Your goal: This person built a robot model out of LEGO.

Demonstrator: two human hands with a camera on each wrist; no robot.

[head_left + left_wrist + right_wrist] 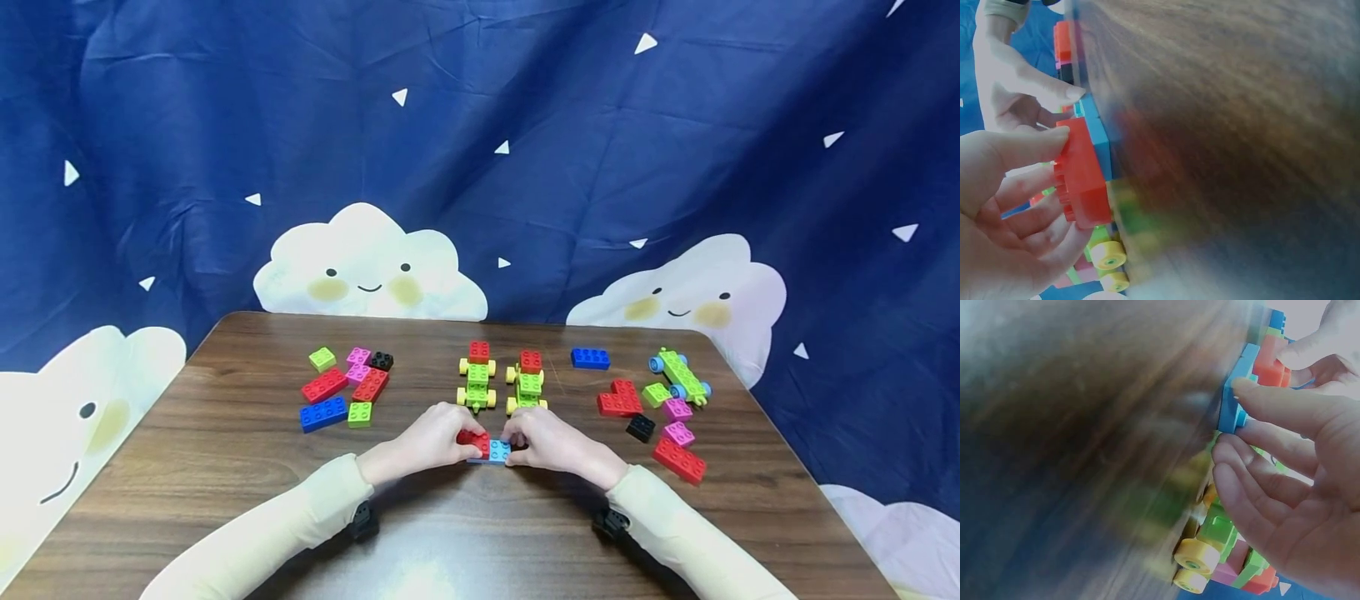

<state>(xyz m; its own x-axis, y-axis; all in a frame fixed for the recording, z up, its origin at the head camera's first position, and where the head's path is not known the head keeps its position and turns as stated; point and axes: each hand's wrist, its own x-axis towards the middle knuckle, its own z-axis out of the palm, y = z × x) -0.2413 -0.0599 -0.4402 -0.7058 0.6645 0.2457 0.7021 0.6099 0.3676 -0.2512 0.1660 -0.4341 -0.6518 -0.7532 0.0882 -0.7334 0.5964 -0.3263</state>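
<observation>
Midway between the surface's (450, 525) left and right edges, the left hand (435, 435) pinches a red brick (1088, 181) at one end of the light-blue brick (500, 451), whose other end the right hand (553, 439) pinches. Best align edges (seating is unclear), then press evenly.
</observation>
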